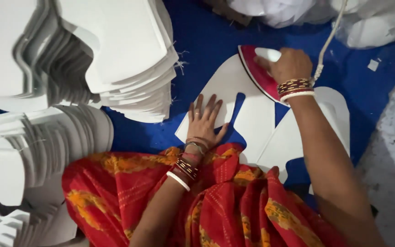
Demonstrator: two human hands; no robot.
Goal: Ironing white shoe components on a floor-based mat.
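Note:
A white cut fabric piece (252, 116) with a curved notch lies flat on a blue cloth (206, 41). My left hand (204, 120) presses flat on its near left part, fingers spread. My right hand (289, 64) grips the white handle of a red electric iron (257, 73), which rests on the far edge of the piece. The iron's white cord (328, 43) runs up and away to the right. Bangles ring both wrists.
Tall fanned stacks of white cut pieces (124, 55) fill the left, with more stacks (33, 151) near me. White bundled material (298, 11) lies at the top. Red and orange garment folds (216, 201) cover my lap. Grey floor (394, 151) shows at right.

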